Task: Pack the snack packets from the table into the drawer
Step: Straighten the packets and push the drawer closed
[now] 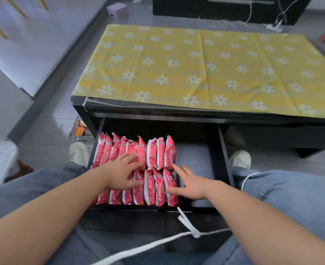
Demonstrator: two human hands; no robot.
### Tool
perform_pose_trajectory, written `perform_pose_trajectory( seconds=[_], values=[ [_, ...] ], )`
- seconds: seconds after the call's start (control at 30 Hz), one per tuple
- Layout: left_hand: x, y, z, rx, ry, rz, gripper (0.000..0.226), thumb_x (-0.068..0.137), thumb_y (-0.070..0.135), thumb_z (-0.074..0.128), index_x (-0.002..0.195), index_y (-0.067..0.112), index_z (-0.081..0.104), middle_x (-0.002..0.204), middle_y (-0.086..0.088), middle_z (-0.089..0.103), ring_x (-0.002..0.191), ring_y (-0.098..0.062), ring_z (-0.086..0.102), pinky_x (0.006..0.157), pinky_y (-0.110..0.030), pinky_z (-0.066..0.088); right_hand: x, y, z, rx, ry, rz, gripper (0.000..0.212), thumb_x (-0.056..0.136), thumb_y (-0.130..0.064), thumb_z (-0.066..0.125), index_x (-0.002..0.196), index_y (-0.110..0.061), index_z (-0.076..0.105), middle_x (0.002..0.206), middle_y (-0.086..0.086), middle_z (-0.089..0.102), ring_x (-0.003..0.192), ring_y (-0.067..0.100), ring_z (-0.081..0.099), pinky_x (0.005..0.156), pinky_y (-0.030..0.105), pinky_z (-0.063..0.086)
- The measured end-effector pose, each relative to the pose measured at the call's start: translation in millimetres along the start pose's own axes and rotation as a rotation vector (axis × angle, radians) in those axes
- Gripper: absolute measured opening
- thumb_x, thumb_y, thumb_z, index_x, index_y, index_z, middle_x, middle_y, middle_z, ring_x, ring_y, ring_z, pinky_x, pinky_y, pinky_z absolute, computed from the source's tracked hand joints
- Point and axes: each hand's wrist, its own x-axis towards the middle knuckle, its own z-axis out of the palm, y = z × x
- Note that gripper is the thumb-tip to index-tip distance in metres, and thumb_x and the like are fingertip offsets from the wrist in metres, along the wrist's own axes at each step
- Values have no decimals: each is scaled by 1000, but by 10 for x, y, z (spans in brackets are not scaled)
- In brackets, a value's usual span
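Two rows of red-and-white snack packets (154, 169) stand on edge in the open black drawer (196, 159), filling its left part; right part of drawer floor is bare. Left hand (119, 175) lies flat on top of the packets w/ fingers spread wide, gripping nothing. Right hand (190, 182) is also open, fingers splayed, index tip touching the rightmost back-row packet, thumb against the rightmost front-row one. Table (177, 111) above carries a yellow daisy-print cloth (196, 64). A white cord (157, 243) crosses the lap; pale shoes (240, 159) sit either side of drawer
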Motion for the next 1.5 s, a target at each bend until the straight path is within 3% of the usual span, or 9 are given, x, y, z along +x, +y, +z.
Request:
perform_pose_trajectory(
  seconds=[0.27,0.4,0.67,0.93,1.03,1.13,1.23,1.33,1.5],
  values=[
    [-309,102,58,236,-290,47,135,59,86,72,156,56,-17,165,-3,-39,158,-39,-10,124,-66,-6,-355,151,-5,-437,-144,-31,135,60,-89,72,159,-52,-12,176,6,0,158,31,21,126,46,25],
    [-300,102,114,247,-208,45,126,70,70,75,156,56,-16,169,-5,-33,159,-38,-7,123,-65,-9,-334,182,65,-587,-57,-44,121,75,-69,76,163,-44,-3,175,7,10,152,33,36,119,45,37],
    [-250,21,12,187,6,-70,110,73,71,71,162,47,10,174,2,-14,160,-33,-2,125,-63,12,-306,157,-29,-699,206,111,91,78,-83,57,150,-30,40,145,3,50,129,31,58,97,45,50],
    [-241,-26,-89,-175,335,-376,76,83,62,69,151,41,43,170,-5,23,155,-31,22,121,-58,27,-232,5,-84,-380,590,410,82,87,-76,55,152,-30,34,157,5,40,148,31,32,111,63,34],
    [-213,-57,-110,-323,500,-546,79,85,57,69,154,35,38,169,-12,21,155,-37,17,121,-61,27,-206,-9,-121,-163,808,490,100,86,-71,64,162,-30,12,171,14,6,157,40,4,116,63,29],
    [-145,-60,-171,-747,679,-761,100,87,43,73,163,22,11,170,-20,7,155,-44,10,122,-61,22,-141,22,-225,442,1013,511,113,87,-53,74,164,-24,-2,170,21,-2,152,48,21,117,55,34],
    [-71,-96,-264,-1445,793,-947,102,88,36,72,164,16,7,166,-20,22,147,-44,32,115,-57,38,-90,80,-383,1279,979,544,113,89,-53,74,165,-22,-3,170,17,17,146,44,39,114,58,42],
    [-39,-140,-328,-2122,708,-711,79,95,38,66,160,15,27,161,-21,36,143,-43,43,110,-56,46,-100,106,-519,1868,696,283,92,95,-59,65,165,-28,15,170,17,24,146,44,42,107,64,48],
    [53,-230,-404,-2464,784,-471,86,99,44,61,165,14,14,168,-23,22,145,-45,41,115,-59,41,3,90,-731,2118,643,53,95,92,-67,63,166,-30,17,173,16,14,149,45,37,97,68,50]
  ],
)
